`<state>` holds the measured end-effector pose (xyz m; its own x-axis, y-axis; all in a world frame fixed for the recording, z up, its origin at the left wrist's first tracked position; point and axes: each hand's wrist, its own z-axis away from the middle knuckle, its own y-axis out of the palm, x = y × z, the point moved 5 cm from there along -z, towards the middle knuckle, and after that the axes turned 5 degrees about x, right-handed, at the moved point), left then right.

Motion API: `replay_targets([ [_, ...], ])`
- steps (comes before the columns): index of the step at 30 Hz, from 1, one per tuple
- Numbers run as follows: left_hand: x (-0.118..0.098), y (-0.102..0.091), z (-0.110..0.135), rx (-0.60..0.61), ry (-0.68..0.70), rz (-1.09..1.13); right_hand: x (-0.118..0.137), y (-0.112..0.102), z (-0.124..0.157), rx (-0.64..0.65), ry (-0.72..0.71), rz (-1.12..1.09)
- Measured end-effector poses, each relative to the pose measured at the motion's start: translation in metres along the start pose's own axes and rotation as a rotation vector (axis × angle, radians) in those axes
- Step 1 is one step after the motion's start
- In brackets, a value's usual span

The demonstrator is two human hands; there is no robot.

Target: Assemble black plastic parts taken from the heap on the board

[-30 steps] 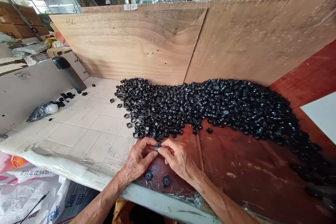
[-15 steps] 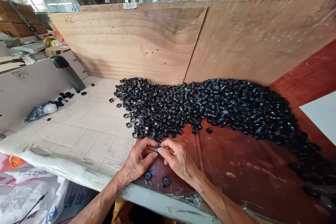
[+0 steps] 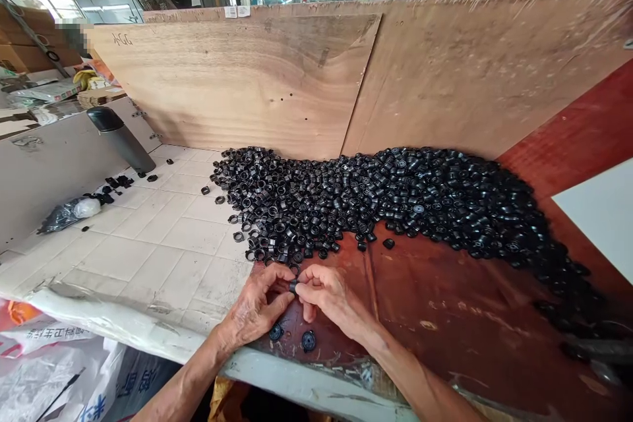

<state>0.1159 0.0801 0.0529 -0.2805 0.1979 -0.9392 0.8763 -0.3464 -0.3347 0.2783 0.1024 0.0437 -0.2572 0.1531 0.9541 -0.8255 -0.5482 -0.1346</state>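
A small black plastic cap [image 3: 293, 286] is pinched between the fingertips of my left hand [image 3: 262, 300] and my right hand [image 3: 326, 293], just above the red-brown tabletop. Both hands are closed on it, and the fingers cover much of its surface. Below them, close to the table's front edge, lie two round black parts: a ribbed disc [image 3: 308, 341] and another disc [image 3: 275, 331] by my left thumb. Just beyond my fingertips begins a large heap of small black plastic rings and caps [image 3: 346, 201], spread along the back board.
A plywood board [image 3: 237, 79] stands along the back. On the left, a dark flask [image 3: 121, 138] leans near a plastic bag [image 3: 62, 214] and loose black pieces. The pale table edge [image 3: 277, 372] runs in front, with white sacks [image 3: 54, 362] below left.
The whole view has shifted slightly, so things sit a little further left. Both hands stay together on the cap, with small movements of the right fingers.
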Motion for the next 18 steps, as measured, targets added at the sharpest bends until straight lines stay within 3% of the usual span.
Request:
replay_targets([
  [2,-0.005,0.001,-0.001,0.072,0.028,-0.134,-0.005,-0.011,-0.002,-0.033,0.032,0.116],
  [5,-0.004,-0.001,-0.005,0.005,0.036,-0.292,-0.002,-0.044,-0.002,-0.429,-0.152,0.49],
  [7,0.001,-0.003,-0.008,-0.103,0.045,-0.383,-0.002,-0.054,0.0,-0.586,-0.275,0.694],
  [11,0.012,0.001,-0.012,-0.151,0.098,-0.482,-0.012,-0.053,-0.006,-0.562,-0.308,0.855],
  [18,0.008,0.002,-0.01,-0.155,0.165,-0.491,-0.004,-0.033,-0.009,-0.429,-0.404,0.866],
])
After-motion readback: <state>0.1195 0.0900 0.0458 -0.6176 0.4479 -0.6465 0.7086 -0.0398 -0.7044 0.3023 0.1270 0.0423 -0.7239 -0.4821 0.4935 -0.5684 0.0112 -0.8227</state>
